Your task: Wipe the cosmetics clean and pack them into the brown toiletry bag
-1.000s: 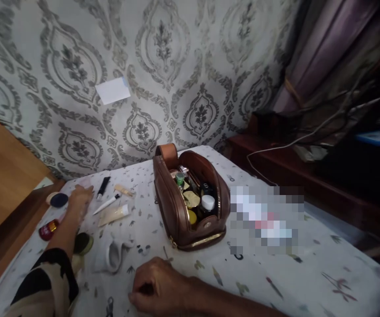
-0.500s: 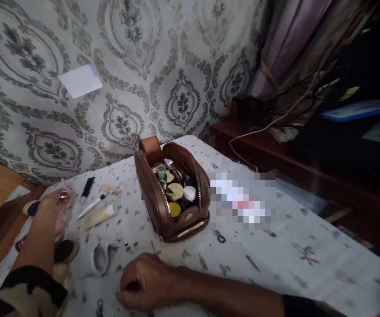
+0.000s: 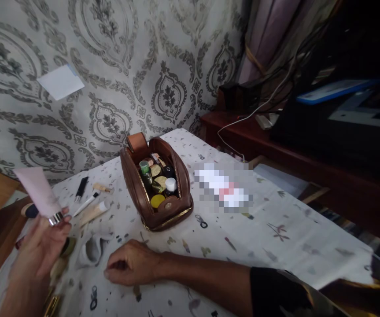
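Observation:
My left hand (image 3: 46, 240) is closed round the silver cap end of a pale pink squeeze tube (image 3: 39, 191), holding it raised above the left side of the table, flat end up. Loosely curled, my right hand (image 3: 132, 264) rests on the tablecloth with nothing visible in it. Beyond it stands a brown toiletry bag (image 3: 133, 189), unzipped, packed with small jars and bottles; a white-capped bottle (image 3: 170, 186) and a yellow lid (image 3: 157, 201) show among them. Between the left hand and the bag lie a beige tube (image 3: 92, 213), a slim white tube (image 3: 86, 204) and a black tube (image 3: 82, 188).
A crumpled white cloth item (image 3: 90, 251) lies between my hands. Several items sit partly hidden behind my left forearm. A blurred-out object (image 3: 223, 187) is right of the bag. A white cable (image 3: 254, 114) hangs off a dark wooden desk (image 3: 229, 130) on the right.
My left hand has lifted the pink tube from the far left of the table, turning palm up. The right hand stays resting on the cloth. The whole view has shifted slightly.

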Available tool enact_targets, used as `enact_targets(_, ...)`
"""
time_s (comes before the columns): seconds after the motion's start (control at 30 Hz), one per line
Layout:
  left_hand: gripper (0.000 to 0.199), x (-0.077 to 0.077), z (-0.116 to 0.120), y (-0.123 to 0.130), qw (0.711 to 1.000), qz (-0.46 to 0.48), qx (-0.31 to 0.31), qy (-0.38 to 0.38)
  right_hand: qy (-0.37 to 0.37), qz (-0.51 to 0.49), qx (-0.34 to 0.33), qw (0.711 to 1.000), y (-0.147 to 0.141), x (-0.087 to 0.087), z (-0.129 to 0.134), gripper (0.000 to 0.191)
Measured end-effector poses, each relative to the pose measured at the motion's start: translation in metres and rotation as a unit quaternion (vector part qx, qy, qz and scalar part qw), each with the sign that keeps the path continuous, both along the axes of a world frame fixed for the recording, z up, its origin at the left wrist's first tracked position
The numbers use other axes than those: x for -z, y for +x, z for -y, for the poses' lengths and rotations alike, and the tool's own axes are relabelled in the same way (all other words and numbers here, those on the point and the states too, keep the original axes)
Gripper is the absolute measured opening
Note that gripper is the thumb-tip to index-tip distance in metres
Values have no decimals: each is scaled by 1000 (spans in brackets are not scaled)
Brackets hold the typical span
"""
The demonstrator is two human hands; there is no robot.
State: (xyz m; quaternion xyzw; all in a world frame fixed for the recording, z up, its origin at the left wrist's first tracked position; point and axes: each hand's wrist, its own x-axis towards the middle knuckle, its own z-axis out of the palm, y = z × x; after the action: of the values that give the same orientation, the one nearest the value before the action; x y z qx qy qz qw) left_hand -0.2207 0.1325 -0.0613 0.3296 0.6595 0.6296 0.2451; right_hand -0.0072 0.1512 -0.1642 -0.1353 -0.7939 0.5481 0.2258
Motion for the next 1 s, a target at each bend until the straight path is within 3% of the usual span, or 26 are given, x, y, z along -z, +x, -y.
enact_targets(0.17,57,32,50,37,996,83,24,20,-27,-56,58,996,0,-3,3,31)
enact_targets(0.3,57,64,83,42,993,93,61,-46,-28,-110,119,986,6,-12,6,52)
enact_targets(0.43,58,83,97,46,983,76,120,-120,-59,-133,145,979,13,-28,9,42)
enact_targets(0.6,47,77,97,70,977,-11,188,-104,-95,-119,164,975,17,-33,16,38)
enact_targets(0.7,43,68,97,80,964,-55,231,-118,-112,-105,159,975,16,-21,18,33)
enact_targets(0.77,38,62,98,79,952,-109,254,-131,-169,-114,145,968,15,-11,19,32)
enact_targets(0.87,31,57,98,67,932,-295,175,-121,-275,-139,131,942,14,-1,18,37)
enact_targets(0.93,31,59,95,55,887,-441,83,-104,-347,-146,133,917,14,0,18,40)
enact_targets(1.0,32,66,91,45,833,-539,50,-115,-420,-145,130,887,15,-2,19,40)
